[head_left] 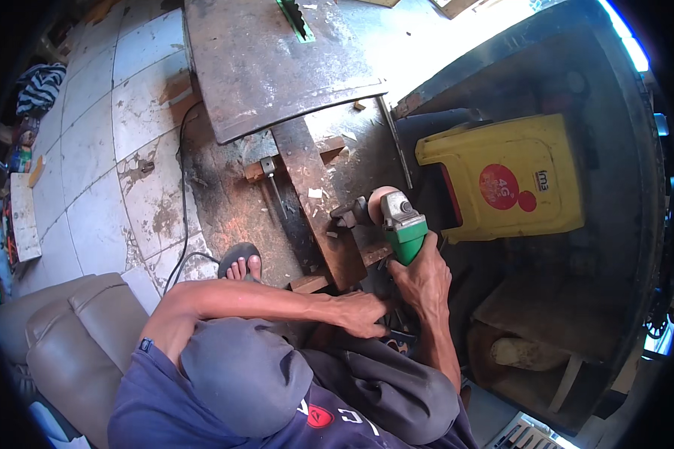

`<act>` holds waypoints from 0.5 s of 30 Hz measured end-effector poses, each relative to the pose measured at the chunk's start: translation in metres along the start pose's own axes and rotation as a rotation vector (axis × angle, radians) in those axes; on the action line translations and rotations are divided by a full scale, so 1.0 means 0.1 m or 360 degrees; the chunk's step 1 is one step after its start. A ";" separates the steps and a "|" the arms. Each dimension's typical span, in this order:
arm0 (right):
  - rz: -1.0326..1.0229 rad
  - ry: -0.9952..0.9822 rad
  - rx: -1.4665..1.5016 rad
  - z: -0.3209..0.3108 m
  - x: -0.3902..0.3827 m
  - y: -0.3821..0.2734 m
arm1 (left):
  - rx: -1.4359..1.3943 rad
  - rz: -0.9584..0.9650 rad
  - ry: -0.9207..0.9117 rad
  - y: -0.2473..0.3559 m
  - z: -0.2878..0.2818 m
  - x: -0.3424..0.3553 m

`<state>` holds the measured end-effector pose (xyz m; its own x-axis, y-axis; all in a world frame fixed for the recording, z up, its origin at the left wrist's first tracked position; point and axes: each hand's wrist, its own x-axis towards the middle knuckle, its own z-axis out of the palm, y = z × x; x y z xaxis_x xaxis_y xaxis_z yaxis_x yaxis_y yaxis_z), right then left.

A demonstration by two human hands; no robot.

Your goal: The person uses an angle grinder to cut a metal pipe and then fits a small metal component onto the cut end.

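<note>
The left hand (362, 314) lies to the near left of its partner, fingers partly bent; whether they hold anything I cannot tell. The right hand (424, 278) is wrapped firmly around the green body of the grinder (408, 238), which projects just beyond its knuckles. The tool looks rigid and fairly heavy, probably weighted toward the metal head (401, 209), so it may dip forward; the body seems the safest hold, ideally with both hands, well back from the disc (378, 200), which is likely brittle and abrasive. Just left of the disc is a dark block (348, 215), by the plank (305, 168); beyond both hands lies the surface (269, 75).
</note>
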<state>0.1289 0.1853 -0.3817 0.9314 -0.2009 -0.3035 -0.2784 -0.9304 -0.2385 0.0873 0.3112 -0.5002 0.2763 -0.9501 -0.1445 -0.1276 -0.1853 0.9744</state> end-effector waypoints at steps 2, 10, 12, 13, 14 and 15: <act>-0.0027 0.0015 -0.0049 0.00 0.00 -0.02 | 0.0044 -0.0042 -0.0032 -0.03 0.00 0.00; 0.0012 0.0009 -0.0112 -0.03 0.03 -0.06 | 0.0132 0.0086 0.0163 -0.14 0.14 0.03; 0.0024 0.0000 -0.0120 -0.03 0.05 -0.05 | 0.0149 -0.0002 0.0112 -0.10 0.13 0.03; 0.0045 -0.0005 -0.0118 -0.04 0.05 -0.05 | 0.0157 -0.0047 0.0089 -0.07 0.12 0.03; 0.0066 -0.0010 -0.0116 -0.05 0.06 -0.04 | 0.0176 -0.0069 0.0055 -0.09 0.12 0.04; 0.0049 -0.0031 -0.0115 -0.05 0.06 -0.02 | 0.0195 -0.0092 0.0022 -0.11 0.10 0.05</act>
<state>0.1367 0.1847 -0.3784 0.9178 -0.2243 -0.3275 -0.2883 -0.9438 -0.1616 0.0803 0.3060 -0.5130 0.2994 -0.9336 -0.1966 -0.2263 -0.2697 0.9360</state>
